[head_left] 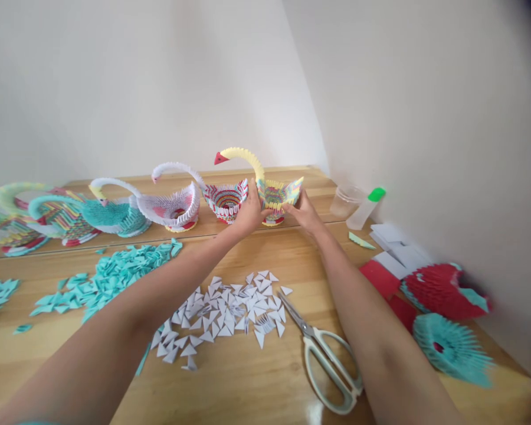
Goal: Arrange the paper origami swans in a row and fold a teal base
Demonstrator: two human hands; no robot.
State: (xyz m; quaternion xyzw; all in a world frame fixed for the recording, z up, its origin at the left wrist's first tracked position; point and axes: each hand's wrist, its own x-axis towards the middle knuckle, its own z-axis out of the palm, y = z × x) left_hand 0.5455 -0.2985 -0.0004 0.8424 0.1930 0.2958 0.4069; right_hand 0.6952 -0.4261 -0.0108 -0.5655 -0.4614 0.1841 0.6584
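A yellow folded-paper swan [275, 188] with a curved neck and red head stands upright near the back of the table. My left hand [249, 211] grips its left side, thumb toward the front. On the opposite side my right hand [304, 211] holds the wing edge between thumb and fingers. Directly left of it, partly behind my left hand, is a red, blue and white paper swan body [225, 198]. A white paper swan [172, 203] and a teal paper swan [117, 213] continue the row leftward.
Teal paper triangles [130, 268] and white paper triangles [230, 307] lie loose in front. White-handled scissors [325, 357] rest between my forearms. At right are a green-capped bottle [366, 209], a plastic cup [345, 200], paper sheets [398, 254], a red paper piece [442, 289] and a teal one [451, 348].
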